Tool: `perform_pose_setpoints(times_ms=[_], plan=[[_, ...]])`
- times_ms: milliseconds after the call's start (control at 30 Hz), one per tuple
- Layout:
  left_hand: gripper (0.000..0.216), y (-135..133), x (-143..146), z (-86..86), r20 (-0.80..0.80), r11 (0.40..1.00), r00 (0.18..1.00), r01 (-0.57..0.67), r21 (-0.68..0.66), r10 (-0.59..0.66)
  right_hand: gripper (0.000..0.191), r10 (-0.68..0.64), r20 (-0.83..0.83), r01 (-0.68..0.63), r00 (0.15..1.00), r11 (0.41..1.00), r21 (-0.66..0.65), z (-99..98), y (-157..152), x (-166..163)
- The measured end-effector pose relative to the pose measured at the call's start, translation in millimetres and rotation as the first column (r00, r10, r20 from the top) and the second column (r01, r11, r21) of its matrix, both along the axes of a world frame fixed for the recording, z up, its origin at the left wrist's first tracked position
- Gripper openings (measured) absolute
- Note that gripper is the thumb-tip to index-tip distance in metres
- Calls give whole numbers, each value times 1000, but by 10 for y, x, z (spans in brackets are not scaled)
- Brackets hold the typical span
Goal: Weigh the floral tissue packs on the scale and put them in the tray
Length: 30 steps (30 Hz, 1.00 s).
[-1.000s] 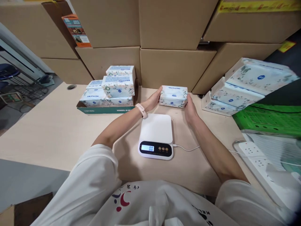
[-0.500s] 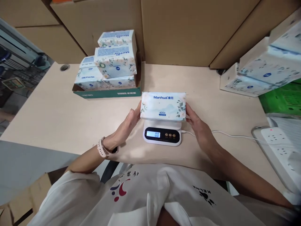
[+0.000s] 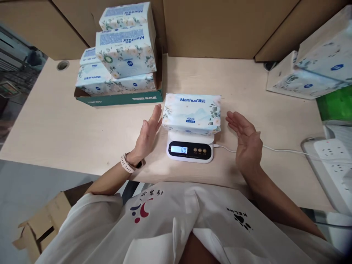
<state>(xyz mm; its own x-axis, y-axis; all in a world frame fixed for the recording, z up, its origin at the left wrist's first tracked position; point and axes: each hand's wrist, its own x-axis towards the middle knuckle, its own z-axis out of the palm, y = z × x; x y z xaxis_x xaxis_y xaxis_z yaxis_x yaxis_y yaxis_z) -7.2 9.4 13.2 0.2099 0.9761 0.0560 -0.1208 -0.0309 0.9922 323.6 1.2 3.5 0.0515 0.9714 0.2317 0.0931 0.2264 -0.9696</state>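
A pack of tissues (image 3: 191, 113) with "Manhua" printed on it rests on the white digital scale (image 3: 190, 149), whose display reads 0.0. My left hand (image 3: 147, 134) is open, fingers straight, just left of the pack and not touching it. My right hand (image 3: 246, 141) is open too, palm turned inward, a short way right of the pack. Neither hand holds anything. A pale watch sits on my left wrist.
A shallow green-edged box (image 3: 121, 98) with several stacked tissue packs (image 3: 125, 49) stands at the back left. More packs (image 3: 316, 69) lie at the right over a green crate (image 3: 334, 108). A white power strip (image 3: 334, 161) and the scale's cable (image 3: 277, 149) lie right. Cardboard cartons (image 3: 209, 25) line the back.
Both hands carried the tissue pack from the back of the table onto the scale, then let go and drew apart to either side.
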Motion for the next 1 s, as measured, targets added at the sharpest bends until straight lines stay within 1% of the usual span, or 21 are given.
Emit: perform_pose_setpoints(times_ms=[233, 367, 467, 567, 733, 1000], plan=[[82, 11, -39, -117, 30, 994, 996, 85, 66, -87, 70, 83, 10, -83, 997, 996, -20, 4, -29, 1], [81, 25, -61, -149, 35, 989, 992, 113, 93, -117, 72, 111, 38, -110, 993, 994, -15, -36, -16, 31], [83, 32, -61, -160, 37, 986, 990, 132, 100, -136, 70, 131, 64, -131, 989, 991, 4, -77, 3, 49], [84, 36, -59, -174, 37, 984, 988, 142, 105, -147, 68, 127, 85, -129, 988, 991, 23, -107, 16, 54], [86, 36, -59, -204, 40, 988, 991, 124, 92, -128, 64, 119, 96, -122, 988, 992, 25, -116, 18, 53], [83, 11, -44, -186, 10, 985, 991, 135, 105, -137, 60, 104, 116, -107, 988, 994, 21, -105, 9, 54]])
